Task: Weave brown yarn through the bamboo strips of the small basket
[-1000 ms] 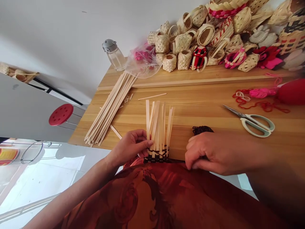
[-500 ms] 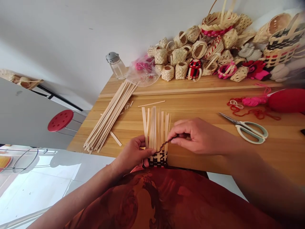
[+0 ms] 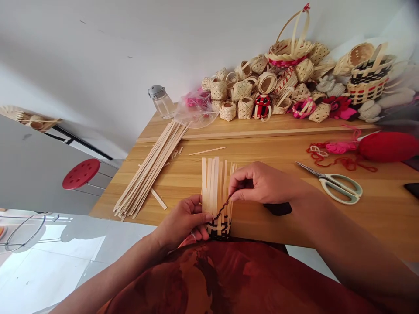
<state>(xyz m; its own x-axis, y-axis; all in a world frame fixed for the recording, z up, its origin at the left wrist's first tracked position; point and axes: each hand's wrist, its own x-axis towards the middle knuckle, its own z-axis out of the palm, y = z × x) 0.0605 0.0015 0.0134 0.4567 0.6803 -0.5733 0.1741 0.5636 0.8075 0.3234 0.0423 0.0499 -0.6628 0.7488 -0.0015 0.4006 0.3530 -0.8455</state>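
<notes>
A small partly woven basket [image 3: 214, 183] stands at the table's front edge, its pale upright strips pointing up and its lower rows woven in dark material. My left hand [image 3: 188, 219] grips its left side, thumb on the front just above the dark rows. My right hand [image 3: 258, 182] pinches a dark, crinkled strip [image 3: 223, 206] to the right of the uprights. That strip slants across the front, from the fingertips down toward my left thumb. Behind the right wrist lies a black object [image 3: 278, 209], partly hidden.
Scissors [image 3: 337, 185] lie to the right, below red and pink yarn [image 3: 343, 148]. A bundle of pale strips [image 3: 150, 170] lies at the left. Along the back stand many small woven baskets [image 3: 228, 111], a plastic bag [image 3: 196, 111] and a bottle [image 3: 163, 102]. A red stool [image 3: 80, 173] stands beyond the table.
The view has tilted upward slightly. My right hand has drawn the dark strip into a straighter, steeper slant. A black object now shows behind my right wrist. The left hand keeps its hold.
</notes>
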